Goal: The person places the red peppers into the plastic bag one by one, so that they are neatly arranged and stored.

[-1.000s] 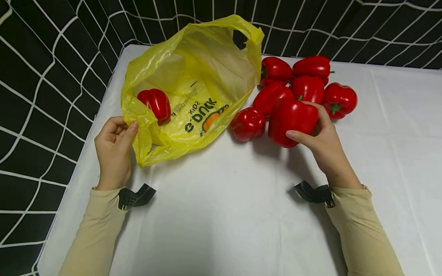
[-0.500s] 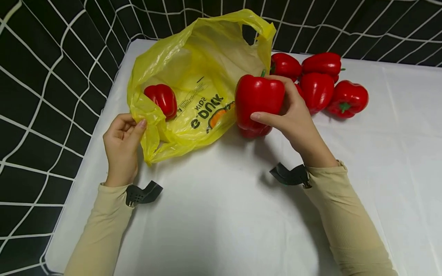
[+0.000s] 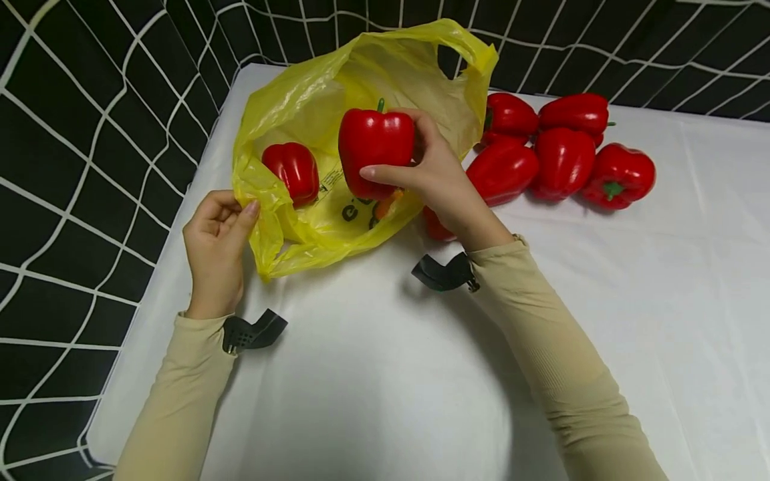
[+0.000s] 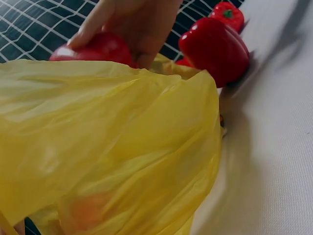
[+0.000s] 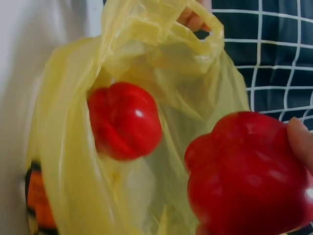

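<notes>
A yellow plastic bag lies with its mouth spread wide at the back left of the table. My left hand pinches the bag's left edge between thumb and fingers. Inside the bag rests one red bell pepper, also visible in the right wrist view. My right hand grips another red bell pepper, green stem up, over the bag's opening. In the left wrist view the bag's side hides the lower part of this pepper. Printed lettering on the bag is partly covered by the held pepper.
Several red bell peppers sit in a cluster to the right of the bag, one partly hidden behind my right wrist. A white cloth covers the table. Black fabric with a white grid rises at the left and back.
My right hand has carried its bell pepper leftward from above the cluster to over the bag's mouth. My left hand keeps its pinch on the bag's edge. The head view has shifted slightly.
</notes>
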Motion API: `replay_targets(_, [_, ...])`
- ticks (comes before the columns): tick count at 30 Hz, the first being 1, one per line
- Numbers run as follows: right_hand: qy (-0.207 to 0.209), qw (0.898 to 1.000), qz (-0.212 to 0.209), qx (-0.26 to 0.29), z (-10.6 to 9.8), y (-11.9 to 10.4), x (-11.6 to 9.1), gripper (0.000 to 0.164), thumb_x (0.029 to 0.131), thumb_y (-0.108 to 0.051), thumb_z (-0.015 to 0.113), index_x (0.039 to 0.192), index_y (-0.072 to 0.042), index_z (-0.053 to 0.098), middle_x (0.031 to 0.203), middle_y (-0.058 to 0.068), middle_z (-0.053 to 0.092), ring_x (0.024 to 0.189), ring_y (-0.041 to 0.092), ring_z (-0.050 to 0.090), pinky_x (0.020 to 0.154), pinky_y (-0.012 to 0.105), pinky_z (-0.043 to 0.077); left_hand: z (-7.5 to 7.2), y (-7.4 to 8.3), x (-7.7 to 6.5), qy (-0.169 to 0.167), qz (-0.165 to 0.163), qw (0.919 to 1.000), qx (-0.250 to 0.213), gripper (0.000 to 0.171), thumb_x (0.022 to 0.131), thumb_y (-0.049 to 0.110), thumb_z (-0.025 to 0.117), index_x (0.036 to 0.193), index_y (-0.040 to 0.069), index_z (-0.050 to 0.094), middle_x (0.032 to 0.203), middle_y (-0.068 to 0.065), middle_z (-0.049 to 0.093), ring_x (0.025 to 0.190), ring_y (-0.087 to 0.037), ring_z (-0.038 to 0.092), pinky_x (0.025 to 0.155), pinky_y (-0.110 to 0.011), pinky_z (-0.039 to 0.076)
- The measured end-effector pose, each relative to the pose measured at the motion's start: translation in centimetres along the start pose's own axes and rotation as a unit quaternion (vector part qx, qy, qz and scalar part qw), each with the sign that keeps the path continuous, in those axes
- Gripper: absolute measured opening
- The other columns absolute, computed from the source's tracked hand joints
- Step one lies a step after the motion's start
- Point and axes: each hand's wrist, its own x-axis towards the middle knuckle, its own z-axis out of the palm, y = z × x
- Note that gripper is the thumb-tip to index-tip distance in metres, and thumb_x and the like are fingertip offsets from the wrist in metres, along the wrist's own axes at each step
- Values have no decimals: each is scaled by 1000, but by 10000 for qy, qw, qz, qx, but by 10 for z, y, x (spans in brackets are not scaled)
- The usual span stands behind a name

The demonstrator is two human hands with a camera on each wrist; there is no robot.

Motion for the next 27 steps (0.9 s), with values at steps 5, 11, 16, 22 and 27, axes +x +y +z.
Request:
replay_targets(5, [40,9999,85,111,16,4,14,74,75,-21,79,135,-18,35,133,0,43,120,17,42,92,35,48,0,0,2,-19,-24,9999,140,12,86,-6,63,90,5,63,83,-9,60,74,-14,57,73,-19,51])
replay_targets(11, [314,9992,174,147,31,11,34,76,75,-23,78,136,-16,33,134,2,42,119,18,43,93,33,47,-1,0,1,35,-102,9996,275,13,85,-6,63,89,6,63,83,-8,60,73,-13,57,73,-19,51])
replay_targets(16, [684,9964,477,159,39,18,53,84,75,-23,79,140,-15,28,134,5,41,119,19,44,93,31,46,-2,-1,0,23,-95,9997,244,13,85,-6,63,89,6,62,83,-7,60,73,-13,57,72,-19,51])
replay_targets(22, [689,9953,672,127,45,26,73,87,75,-23,79,143,-11,26,136,5,40,120,19,43,95,28,44,-2,-1,0,-63,-35,9999,82,11,85,-5,64,90,4,63,84,-10,60,74,-14,58,72,-20,52])
replay_targets(27, [524,9968,597,68,46,39,80,81,77,-20,78,142,-10,31,136,5,41,118,19,45,94,28,45,-2,-1,1,-79,-42,9998,159,14,86,-8,61,91,5,62,85,-8,60,75,-15,57,74,-20,51])
